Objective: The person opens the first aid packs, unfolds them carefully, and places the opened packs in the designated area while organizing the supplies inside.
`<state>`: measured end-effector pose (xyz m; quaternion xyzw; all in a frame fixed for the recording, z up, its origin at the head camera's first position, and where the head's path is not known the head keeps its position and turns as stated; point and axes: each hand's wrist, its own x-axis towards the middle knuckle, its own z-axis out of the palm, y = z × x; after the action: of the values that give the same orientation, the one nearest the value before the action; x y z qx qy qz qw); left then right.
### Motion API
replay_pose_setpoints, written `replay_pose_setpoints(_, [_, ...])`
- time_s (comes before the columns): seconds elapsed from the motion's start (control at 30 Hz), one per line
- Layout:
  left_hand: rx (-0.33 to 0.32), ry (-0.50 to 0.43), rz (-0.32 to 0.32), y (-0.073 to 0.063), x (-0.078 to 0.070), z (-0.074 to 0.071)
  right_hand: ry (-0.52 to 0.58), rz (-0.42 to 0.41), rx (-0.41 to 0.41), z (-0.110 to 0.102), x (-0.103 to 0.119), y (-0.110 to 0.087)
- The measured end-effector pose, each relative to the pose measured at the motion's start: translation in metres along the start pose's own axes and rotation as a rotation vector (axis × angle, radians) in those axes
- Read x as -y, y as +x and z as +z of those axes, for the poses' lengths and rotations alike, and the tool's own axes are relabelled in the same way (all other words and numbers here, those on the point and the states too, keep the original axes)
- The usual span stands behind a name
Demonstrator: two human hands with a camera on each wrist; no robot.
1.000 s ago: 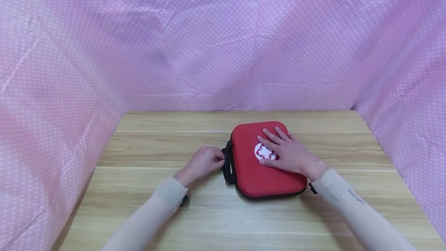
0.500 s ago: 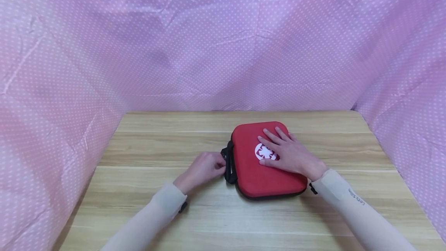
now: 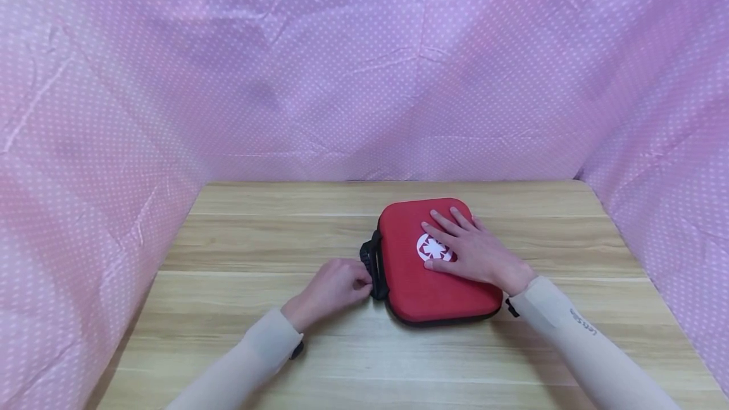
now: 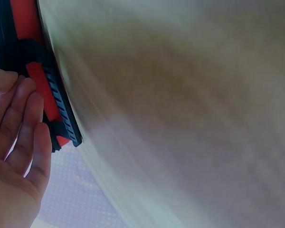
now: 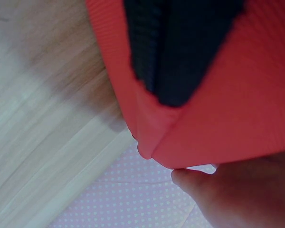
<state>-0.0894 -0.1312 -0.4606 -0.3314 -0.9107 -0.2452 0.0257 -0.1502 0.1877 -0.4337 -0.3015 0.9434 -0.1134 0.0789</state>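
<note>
Pale wood-grain tabletop (image 3: 364, 369): lift probably light, stiff, red rounded-square hard-shell case (image 3: 433, 298) by black strap handle (image 3: 374, 258). Pinching hidden part there with left hand (image 3: 333, 286), right hand (image 3: 477, 257) spread on top.

Wrist views nearest red case (image 3: 405, 259)

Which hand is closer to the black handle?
Left. The left hand is close beside the handle; the right hand lies on top of the red case, farther away.
</note>
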Motion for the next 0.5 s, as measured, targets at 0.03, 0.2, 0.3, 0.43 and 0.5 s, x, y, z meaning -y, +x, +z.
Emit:
replay_pose_setpoints(0.03, [0.000,-0.004,0.004,-0.001,-0.001,0.000,0.000,0.000,0.001,0.000,0.000,0.000])
replay_pose_setpoints(0.2, [0.016,0.000,0.011,-0.006,-0.006,0.002,0.001,0.003,0.004,-0.001,0.001,0.000])
replay_pose_setpoints(0.3, [0.027,0.005,0.020,-0.010,-0.009,0.003,-0.002,0.002,0.003,-0.001,0.002,0.000])
replay_pose_setpoints(0.43, [0.021,0.006,0.033,-0.013,-0.012,0.005,-0.006,0.002,0.002,0.000,0.001,0.000])
replay_pose_setpoints(0.5, [0.021,0.007,0.043,-0.014,-0.014,0.005,-0.009,0.002,0.005,0.000,0.001,0.000])
